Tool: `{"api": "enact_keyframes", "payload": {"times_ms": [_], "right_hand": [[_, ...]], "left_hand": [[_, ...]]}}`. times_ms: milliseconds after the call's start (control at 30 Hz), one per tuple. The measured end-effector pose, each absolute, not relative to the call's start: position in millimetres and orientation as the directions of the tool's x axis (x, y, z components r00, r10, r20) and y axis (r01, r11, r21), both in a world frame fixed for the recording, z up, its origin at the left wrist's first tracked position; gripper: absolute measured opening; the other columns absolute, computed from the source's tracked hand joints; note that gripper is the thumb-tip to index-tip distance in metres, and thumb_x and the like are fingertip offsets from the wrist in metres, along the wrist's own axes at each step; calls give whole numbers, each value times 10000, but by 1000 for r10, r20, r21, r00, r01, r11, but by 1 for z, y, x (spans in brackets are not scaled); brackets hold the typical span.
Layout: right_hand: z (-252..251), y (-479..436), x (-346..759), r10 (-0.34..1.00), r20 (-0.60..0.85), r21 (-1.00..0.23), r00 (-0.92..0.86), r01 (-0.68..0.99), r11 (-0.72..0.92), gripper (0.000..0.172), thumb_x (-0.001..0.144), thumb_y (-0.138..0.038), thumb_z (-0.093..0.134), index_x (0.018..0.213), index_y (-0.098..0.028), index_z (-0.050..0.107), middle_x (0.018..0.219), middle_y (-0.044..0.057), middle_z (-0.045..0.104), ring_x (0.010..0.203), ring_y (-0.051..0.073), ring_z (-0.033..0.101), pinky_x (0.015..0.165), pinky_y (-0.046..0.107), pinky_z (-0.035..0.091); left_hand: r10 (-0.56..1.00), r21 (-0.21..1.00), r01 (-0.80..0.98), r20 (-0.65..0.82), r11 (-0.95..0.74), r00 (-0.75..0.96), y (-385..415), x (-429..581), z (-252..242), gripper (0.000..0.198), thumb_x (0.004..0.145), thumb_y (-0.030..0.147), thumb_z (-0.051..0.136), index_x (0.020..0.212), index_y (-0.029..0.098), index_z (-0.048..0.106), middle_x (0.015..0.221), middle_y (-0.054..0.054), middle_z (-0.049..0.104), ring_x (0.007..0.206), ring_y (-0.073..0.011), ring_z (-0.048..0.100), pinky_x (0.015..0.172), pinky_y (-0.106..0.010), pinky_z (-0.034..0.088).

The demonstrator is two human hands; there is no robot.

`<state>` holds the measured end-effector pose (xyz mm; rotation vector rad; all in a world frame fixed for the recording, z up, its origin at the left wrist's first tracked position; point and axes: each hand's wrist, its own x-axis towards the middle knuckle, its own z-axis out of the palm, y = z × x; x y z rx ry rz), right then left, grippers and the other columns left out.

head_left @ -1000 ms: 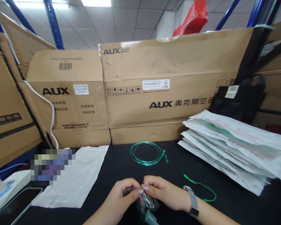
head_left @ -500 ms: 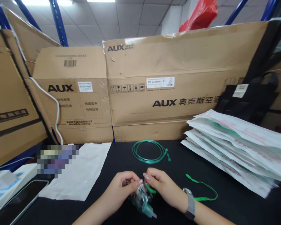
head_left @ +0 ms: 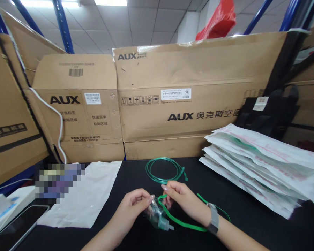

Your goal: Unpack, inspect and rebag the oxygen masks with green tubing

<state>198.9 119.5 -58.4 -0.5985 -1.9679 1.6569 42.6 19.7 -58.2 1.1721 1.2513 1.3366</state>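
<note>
Near the front of the black table, a clear oxygen mask (head_left: 155, 213) hangs tilted, its pale green connector (head_left: 164, 224) pointing down to the right. My left hand (head_left: 137, 204) pinches the mask's upper rim between thumb and fingers. At the mask's right side, my right hand (head_left: 179, 195) is closed, thumb against fingers, on the green elastic strap (head_left: 176, 219) close to the rim. From there the strap loops down and right, passes by my wrist, and shows again beyond it. My fingers hide the exact spot where strap and mask meet.
Behind my hands lies a coil of green tubing (head_left: 146, 170). White packets (head_left: 246, 167) are stacked at right. A flat white pouch (head_left: 94, 195), a phone (head_left: 21, 226) and a power strip (head_left: 18, 202) occupy the left. Cardboard boxes (head_left: 151, 122) wall off the back.
My right hand has shifted slightly up, and the green strap now trails in a loop from the mask's rim below my hand. The mask has risen a little, still in my left hand.
</note>
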Motion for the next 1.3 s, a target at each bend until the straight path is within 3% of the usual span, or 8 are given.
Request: {"api": "enact_keyframes", "payload": {"times_ms": [233, 333, 433, 567, 700, 933, 1067, 1300], "right_hand": [[-54, 114, 204, 539, 13, -997, -842, 32, 74, 438, 722, -505, 547, 1012, -183, 483, 720, -12, 559, 599, 120, 565, 554, 264, 459], [-51, 112, 208, 385, -92, -984, -918, 143, 106, 368, 731, -454, 566, 942, -152, 557, 578, -38, 535, 532, 104, 552, 581, 258, 437], [-49, 106, 209, 278, -91, -941, -956, 175, 291, 291, 727, -433, 581, 760, -154, 656, 641, -13, 537, 598, 100, 538, 614, 238, 424], [-50, 114, 211, 385, 94, -789, -918, 167, 591, 238, 706, -419, 615, 686, -195, 694, 781, 9, 506, 747, 123, 508, 706, 237, 409], [-53, 145, 220, 596, 200, -679, -777, 329, 657, 330, 742, -481, 544, 674, -195, 693, 709, 9, 476, 710, 141, 490, 689, 261, 393], [-44, 174, 237, 746, 96, -806, -659, 388, 447, 380, 746, -497, 520, 761, -153, 680, 501, -29, 460, 476, 96, 399, 493, 238, 300], [-42, 179, 241, 738, 77, -979, -670, 91, 185, 368, 762, -412, 547, 997, -137, 617, 456, -59, 418, 427, 66, 318, 457, 223, 263], [-40, 189, 251, 787, 127, -912, -603, -383, -147, 122, 720, -301, 622, 777, -194, 636, 459, -83, 348, 378, 36, 244, 416, 197, 319]], "left_hand": [[907, 966, -211, 48, -148, -418, 19, 32, -55, 199, 702, 325, 613, 740, 130, 621, 665, -21, 666, 588, -140, 606, 655, -251, 436], [815, 927, -321, -29, -195, -578, 25, 17, -57, 156, 704, 270, 625, 745, 121, 609, 732, -52, 698, 657, -159, 651, 699, -246, 454], [706, 839, -467, -151, -278, -692, 31, 0, -61, 41, 724, 145, 591, 746, 110, 594, 715, -73, 708, 692, -175, 670, 699, -238, 476], [649, 741, -567, -237, -361, -723, 37, -20, -64, 122, 780, 54, 460, 772, 98, 573, 585, -46, 680, 664, -146, 673, 647, -190, 501], [653, 691, -627, -293, -361, -699, 39, -28, -63, 200, 804, 25, 379, 906, 79, 542, 605, -48, 676, 606, -126, 666, 580, -181, 521], [673, 655, -680, -342, -330, -656, 37, -29, -61, 218, 813, 23, 358, 944, 34, 532, 612, -58, 665, 536, -118, 654, 531, -186, 533], [674, 646, -689, -350, -329, -650, 36, -32, -60, 227, 814, 20, 354, 940, 54, 540, 623, -48, 661, 530, -118, 654, 513, -187, 533], [668, 643, -690, -357, -331, -653, 38, -34, -62, 256, 822, 26, 342, 993, 56, 530, 623, -48, 655, 517, -123, 651, 490, -186, 527]]}}
